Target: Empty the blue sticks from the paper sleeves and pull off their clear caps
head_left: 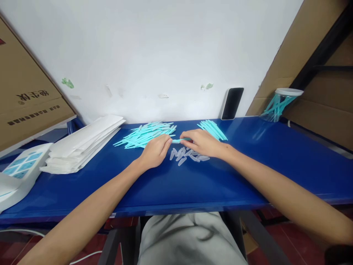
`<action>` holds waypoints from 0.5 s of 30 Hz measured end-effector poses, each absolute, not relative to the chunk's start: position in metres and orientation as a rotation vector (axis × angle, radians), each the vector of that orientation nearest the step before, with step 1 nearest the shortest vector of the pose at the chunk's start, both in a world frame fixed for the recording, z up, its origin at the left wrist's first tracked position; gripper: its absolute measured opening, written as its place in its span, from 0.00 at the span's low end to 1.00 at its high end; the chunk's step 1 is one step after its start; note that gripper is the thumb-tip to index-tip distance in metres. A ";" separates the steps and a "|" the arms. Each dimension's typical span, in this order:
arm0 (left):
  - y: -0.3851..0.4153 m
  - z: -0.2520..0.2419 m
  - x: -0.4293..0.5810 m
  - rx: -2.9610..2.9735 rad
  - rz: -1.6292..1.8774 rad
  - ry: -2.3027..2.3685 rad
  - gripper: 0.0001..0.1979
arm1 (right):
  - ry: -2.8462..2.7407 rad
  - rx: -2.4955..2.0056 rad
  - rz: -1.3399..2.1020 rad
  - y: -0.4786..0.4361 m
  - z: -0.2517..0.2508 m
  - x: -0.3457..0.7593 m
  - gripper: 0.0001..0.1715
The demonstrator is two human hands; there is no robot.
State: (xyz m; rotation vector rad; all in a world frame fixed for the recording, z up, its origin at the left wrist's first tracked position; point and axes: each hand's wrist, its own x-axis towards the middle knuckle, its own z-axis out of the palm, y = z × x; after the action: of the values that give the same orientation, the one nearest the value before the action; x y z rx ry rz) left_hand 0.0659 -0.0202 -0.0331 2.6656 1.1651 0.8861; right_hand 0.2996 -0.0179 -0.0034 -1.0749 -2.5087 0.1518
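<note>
A lap in grey cloth is at the near edge of the blue table. The fingers of the left hand and right hand pinch a turquoise stick between them, over the table. Small translucent pieces lie just nearer; turquoise piles lie to either side. Far right, a lidded clear jar contains more turquoise sticks.

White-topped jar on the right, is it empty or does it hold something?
Not empty: turquoise sticks show through the clear side of the white-topped jar, crossing at angles. How many, I cannot tell.
</note>
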 end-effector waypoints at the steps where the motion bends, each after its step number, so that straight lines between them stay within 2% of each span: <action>1: -0.020 -0.033 0.066 2.667 0.885 1.165 0.18 | -2.511 -1.083 0.157 -0.018 -0.003 0.300 0.15; 10: -0.020 -0.030 0.064 2.635 0.940 1.215 0.18 | -2.448 -1.243 0.009 -0.001 -0.001 0.321 0.19; 15: -0.019 -0.032 0.065 2.614 0.804 1.177 0.17 | -2.335 -1.469 -0.133 0.027 -0.008 0.353 0.22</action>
State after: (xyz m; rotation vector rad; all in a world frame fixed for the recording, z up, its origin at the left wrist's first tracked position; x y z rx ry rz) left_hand 0.0650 -0.0193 -0.0322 2.6142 1.1771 0.8040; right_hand 0.3530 0.0273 -0.0082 -1.4693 -2.3349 -0.1333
